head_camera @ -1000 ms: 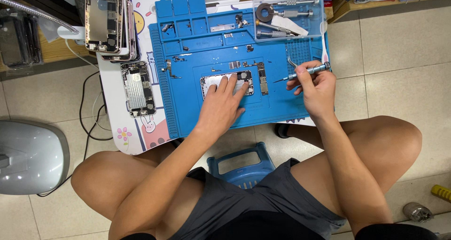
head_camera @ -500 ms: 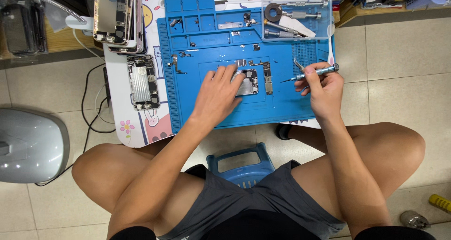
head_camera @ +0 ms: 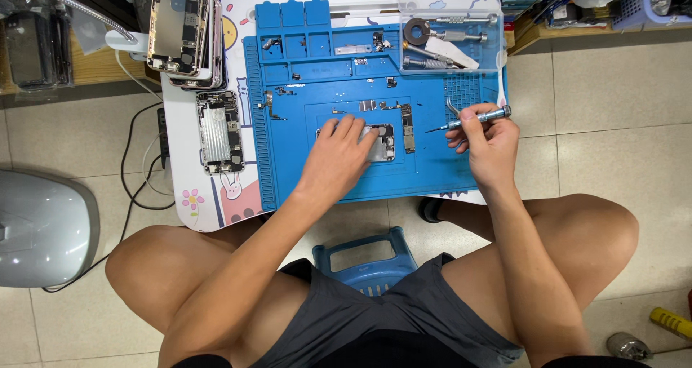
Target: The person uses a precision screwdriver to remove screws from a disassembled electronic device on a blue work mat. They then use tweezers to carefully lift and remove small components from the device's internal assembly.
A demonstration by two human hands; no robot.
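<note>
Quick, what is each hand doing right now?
Left hand: open, fingers resting flat on the opened phone.
Right hand: closed, holding the screwdriver.

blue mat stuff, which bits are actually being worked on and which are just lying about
In use:
- opened phone body, held down by the left hand
- slim screwdriver in the right hand
- blue mat under them

Lying about:
- stack of phone shells
- single opened phone left of the mat
- clear tool tray
- blue stool
</note>
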